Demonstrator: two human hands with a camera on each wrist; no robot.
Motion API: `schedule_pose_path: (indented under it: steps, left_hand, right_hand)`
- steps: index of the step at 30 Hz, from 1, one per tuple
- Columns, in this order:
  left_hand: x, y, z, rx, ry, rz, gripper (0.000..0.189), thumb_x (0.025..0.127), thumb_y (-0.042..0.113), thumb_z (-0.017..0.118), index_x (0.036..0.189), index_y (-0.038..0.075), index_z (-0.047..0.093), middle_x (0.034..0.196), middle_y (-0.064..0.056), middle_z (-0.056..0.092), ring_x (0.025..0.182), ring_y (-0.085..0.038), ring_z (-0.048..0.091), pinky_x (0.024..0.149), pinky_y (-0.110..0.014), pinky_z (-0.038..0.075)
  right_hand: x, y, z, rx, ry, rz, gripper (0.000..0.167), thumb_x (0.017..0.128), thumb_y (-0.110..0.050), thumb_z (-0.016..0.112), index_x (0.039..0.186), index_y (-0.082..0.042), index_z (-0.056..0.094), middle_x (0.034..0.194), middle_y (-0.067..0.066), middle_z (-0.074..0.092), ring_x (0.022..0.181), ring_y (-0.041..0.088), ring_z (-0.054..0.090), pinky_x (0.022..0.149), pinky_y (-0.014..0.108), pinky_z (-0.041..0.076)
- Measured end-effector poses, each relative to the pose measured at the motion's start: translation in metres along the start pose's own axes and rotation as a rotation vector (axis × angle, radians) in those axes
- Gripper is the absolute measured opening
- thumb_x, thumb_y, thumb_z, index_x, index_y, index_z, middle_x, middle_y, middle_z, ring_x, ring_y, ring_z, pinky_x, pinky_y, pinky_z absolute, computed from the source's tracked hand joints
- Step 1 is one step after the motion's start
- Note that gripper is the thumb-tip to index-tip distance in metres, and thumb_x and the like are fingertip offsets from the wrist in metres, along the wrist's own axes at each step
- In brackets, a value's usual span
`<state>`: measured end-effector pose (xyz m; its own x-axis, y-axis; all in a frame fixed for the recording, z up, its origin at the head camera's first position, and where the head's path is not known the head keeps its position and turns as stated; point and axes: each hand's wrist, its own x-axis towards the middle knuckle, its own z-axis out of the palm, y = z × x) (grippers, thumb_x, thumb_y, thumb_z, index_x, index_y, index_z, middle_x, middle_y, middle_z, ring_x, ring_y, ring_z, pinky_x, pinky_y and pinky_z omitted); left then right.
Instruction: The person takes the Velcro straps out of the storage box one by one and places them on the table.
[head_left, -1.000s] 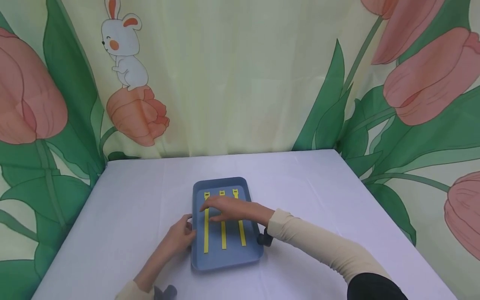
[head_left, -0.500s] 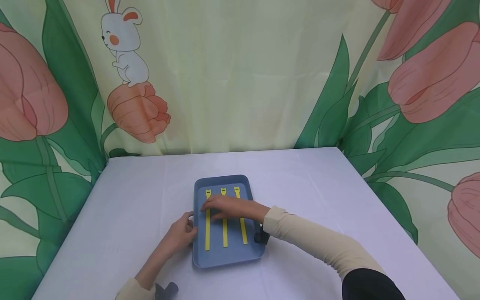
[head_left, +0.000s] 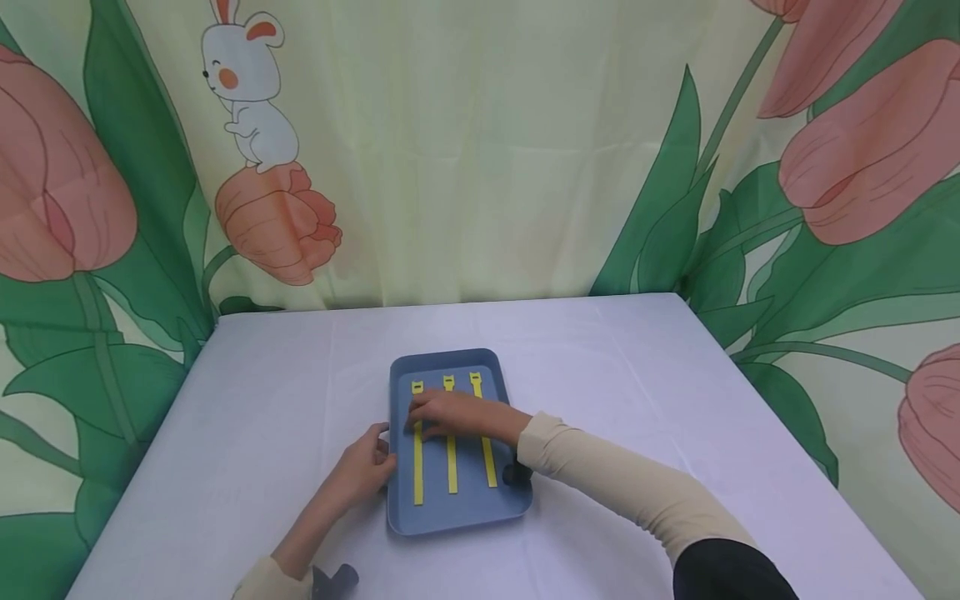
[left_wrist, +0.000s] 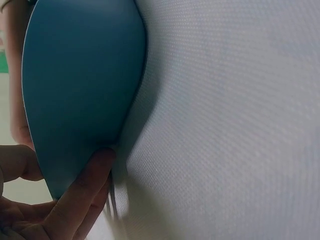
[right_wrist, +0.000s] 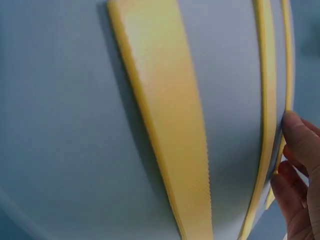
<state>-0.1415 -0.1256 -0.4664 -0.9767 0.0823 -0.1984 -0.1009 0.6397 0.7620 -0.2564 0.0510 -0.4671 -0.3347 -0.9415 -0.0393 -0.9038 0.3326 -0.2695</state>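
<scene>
Pinching the leftmost flat yellow strap (head_left: pixel 417 467) between thumb and fingers of the right hand (head_left: pixel 453 412), inside the smooth blue rectangular tray (head_left: pixel 468 515) on the white cloth-covered table (head_left: pixel 615 375); hard to make out exactly where. Hiding mid-lengths of the matching middle strap (head_left: pixel 452 471) and right strap (head_left: pixel 489 465) too. Clamped on the tray's left wall with the left hand (head_left: pixel 362 467), cropped in its wrist view.

The left grip (head_left: pixel 363 467) holds a blue tray (head_left: pixel 465 515) — the right grip (head_left: pixel 456 413) touches its leftmost yellow strap (head_left: pixel 418 471).
</scene>
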Motion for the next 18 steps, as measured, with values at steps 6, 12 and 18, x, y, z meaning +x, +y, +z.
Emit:
schedule_pose_path:
  steps: [6,12,18]
  left_hand:
    - [-0.0006,0.0016,0.0002,0.01,0.0,-0.012,0.054,0.088,0.006,0.053,0.136,-0.009,0.035,0.105,-0.018,0.059,0.09,-0.028,0.063,0.067,-0.033,0.056]
    - [-0.0005,0.0007,0.001,0.013,0.003,-0.006,0.054,0.088,0.006,0.053,0.136,-0.01,0.035,0.104,-0.018,0.059,0.088,-0.026,0.063,0.066,-0.033,0.056]
    - [-0.0008,0.0006,0.0011,0.017,0.01,0.003,0.054,0.087,0.006,0.054,0.136,-0.01,0.035,0.102,-0.016,0.059,0.086,-0.024,0.062,0.065,-0.032,0.056]
  right_hand:
    - [0.0017,-0.0014,0.0003,-0.025,0.0,-0.01,0.023,0.088,-0.019,0.068,0.111,-0.015,0.07,0.106,-0.003,0.058,0.097,0.004,0.05,0.086,0.01,0.04]
    - [0.0024,-0.0027,0.0,-0.037,0.011,-0.001,0.019,0.088,-0.02,0.067,0.106,-0.016,0.071,0.108,-0.003,0.057,0.1,0.005,0.049,0.093,0.011,0.038]
    - [0.0055,-0.0023,0.0017,-0.089,0.032,-0.034,0.018,0.087,-0.022,0.068,0.104,-0.016,0.069,0.107,-0.004,0.06,0.099,0.006,0.05,0.093,0.012,0.038]
